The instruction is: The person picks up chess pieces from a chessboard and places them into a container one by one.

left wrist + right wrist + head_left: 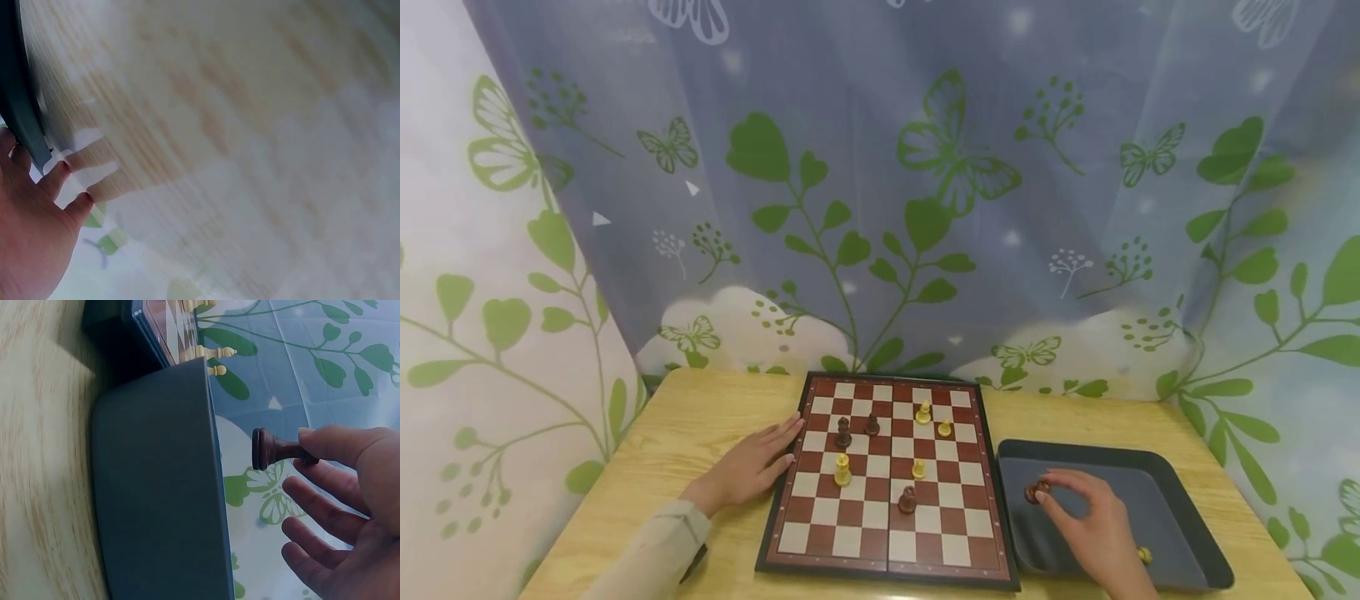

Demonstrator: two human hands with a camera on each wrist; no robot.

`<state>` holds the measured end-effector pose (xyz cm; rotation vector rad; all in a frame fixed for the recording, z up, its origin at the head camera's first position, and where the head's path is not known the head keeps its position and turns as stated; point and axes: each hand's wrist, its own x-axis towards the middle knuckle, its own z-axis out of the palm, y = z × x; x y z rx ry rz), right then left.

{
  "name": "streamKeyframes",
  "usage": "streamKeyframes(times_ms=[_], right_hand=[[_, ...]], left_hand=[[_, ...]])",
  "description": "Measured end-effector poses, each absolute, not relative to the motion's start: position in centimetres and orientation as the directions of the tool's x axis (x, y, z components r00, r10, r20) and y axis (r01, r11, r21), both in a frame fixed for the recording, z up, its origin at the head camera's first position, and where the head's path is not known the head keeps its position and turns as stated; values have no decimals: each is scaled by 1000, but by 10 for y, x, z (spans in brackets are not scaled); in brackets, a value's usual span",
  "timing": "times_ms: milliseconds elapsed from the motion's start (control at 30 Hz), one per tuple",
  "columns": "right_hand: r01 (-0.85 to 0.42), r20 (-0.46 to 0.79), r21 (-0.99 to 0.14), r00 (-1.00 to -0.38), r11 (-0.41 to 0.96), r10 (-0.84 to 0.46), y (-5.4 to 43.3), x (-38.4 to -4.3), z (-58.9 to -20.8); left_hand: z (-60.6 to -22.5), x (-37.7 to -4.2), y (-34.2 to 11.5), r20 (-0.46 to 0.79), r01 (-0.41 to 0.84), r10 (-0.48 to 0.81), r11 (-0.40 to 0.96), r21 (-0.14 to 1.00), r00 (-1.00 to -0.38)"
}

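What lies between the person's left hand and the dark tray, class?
The chessboard, bearing brown pieces and yellow pieces, lies between the left hand and the tray; the head view shows this.

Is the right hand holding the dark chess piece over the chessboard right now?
No, the right hand pinches the dark chess piece above the tray beside the chessboard.

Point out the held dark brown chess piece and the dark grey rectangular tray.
Dark brown chess piece (287, 449): right wrist view, on its stem.
Dark grey tray (1138, 483): head view, on its bare floor.
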<state>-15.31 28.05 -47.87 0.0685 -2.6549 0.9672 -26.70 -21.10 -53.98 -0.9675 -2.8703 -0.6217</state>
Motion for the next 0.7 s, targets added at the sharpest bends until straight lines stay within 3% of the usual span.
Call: streamKeyframes(times_ms=[467, 700], right_hand=[[-168, 344, -586, -937, 793, 56, 291, -157, -486], [-117, 268, -605, -961, 788, 62, 298, -160, -487]], left_hand=[[-537, -266, -211, 161, 590, 574, 724, 357, -803], [-538, -264, -213, 178, 591, 571, 712, 379, -802]])
